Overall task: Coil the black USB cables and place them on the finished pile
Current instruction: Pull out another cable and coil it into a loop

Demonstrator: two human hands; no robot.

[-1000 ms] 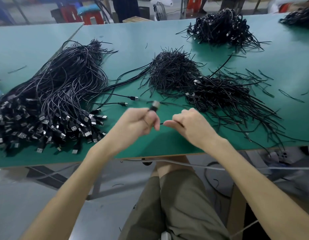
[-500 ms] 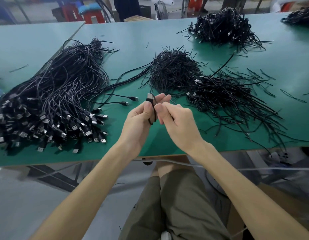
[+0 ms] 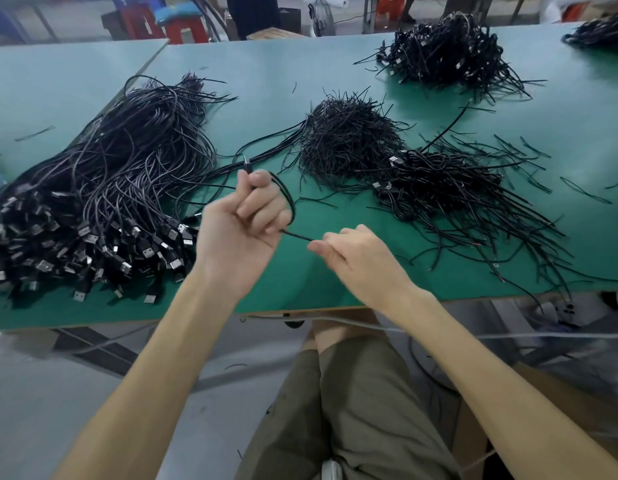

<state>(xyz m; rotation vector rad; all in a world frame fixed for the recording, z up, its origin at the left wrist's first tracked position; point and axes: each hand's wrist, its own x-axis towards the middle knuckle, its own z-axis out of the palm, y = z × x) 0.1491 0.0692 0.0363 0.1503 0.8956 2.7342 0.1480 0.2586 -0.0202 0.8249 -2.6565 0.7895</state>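
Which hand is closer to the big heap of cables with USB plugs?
Left. The left hand, gripping a cable, hangs just right of the heap, by its plug ends; the right hand, pinching that cable, is farther right.

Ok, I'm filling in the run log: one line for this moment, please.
phase: coiling | left hand: grips cable loop | right hand: pinches cable tail | cable: one loop showing
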